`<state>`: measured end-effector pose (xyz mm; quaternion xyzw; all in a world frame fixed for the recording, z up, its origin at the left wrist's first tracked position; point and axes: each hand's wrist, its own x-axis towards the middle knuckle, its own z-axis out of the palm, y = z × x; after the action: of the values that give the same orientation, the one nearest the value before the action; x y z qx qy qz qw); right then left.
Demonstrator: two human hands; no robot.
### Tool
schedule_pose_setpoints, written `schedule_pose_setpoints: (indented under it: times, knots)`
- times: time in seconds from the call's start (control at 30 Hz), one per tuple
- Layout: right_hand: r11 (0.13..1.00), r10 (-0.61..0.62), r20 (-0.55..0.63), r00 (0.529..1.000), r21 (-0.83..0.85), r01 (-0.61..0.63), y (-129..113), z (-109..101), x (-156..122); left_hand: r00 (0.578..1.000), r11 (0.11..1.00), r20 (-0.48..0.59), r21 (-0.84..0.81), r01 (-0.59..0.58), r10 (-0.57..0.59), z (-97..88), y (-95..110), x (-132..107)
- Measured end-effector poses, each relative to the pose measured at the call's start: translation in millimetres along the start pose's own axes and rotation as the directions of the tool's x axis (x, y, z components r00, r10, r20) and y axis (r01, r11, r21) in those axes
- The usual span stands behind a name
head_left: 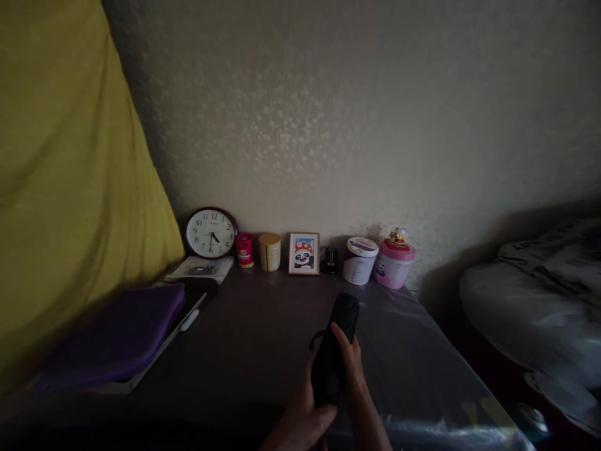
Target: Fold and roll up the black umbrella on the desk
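Both my hands hold a folded black umbrella (339, 332) above the dark desk (253, 351). My left hand (300, 419) wraps round its near end from below left. My right hand (354, 369) grips its right side, fingers reaching up along the black cover. A short strap loop sticks out on the umbrella's left. The umbrella points away from me toward the wall.
Along the wall stand a round clock (211, 233), a red tin (245, 250), a yellow jar (270, 252), a panda picture frame (303, 253), a white tub (359, 260) and a pink container (395, 263). A purple folder (117, 335) lies left; a yellow curtain (61, 188) hangs beside it. Bedding (539, 313) lies right.
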<state>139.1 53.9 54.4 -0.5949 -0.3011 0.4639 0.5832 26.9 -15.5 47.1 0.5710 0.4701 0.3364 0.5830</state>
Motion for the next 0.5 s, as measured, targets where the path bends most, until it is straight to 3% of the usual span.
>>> schedule_pose_setpoints:
  times: [0.07, 0.1, 0.23, 0.3, 0.4, 0.5]
  knots:
    - [1.0, 0.004, 0.028, 1.0, 0.016, -0.005, 0, -2, 1, 0.989, 0.992, 0.124, -0.087, 0.093, -0.082, -3.3, 4, 1]
    - [1.0, 0.002, 0.026, 1.0, 0.011, -0.002, 0, -2, 2, 0.988, 0.991, 0.122, -0.081, 0.102, -0.092, -3.1, 3, 1]
    - [0.998, -0.039, -0.022, 0.999, -0.046, 0.038, -2, 1, 1, 0.991, 0.987, -0.103, 0.144, -0.072, 0.087, 4.1, -10, 3]
    - [0.997, -0.05, -0.038, 0.998, -0.068, 0.047, -2, 3, 0, 0.978, 0.947, -0.163, 0.314, -0.072, 0.129, 6.6, -16, 3]
    - [0.997, -0.031, -0.049, 0.998, -0.067, 0.028, -2, 5, -1, 0.982, 0.903, -0.163, 0.428, -0.021, 0.099, 4.8, -15, 0]
    - [1.0, -0.002, -0.034, 0.999, -0.031, 0.001, 0, 3, -1, 0.992, 0.96, -0.099, 0.275, -0.052, 0.082, -0.6, -1, -4]
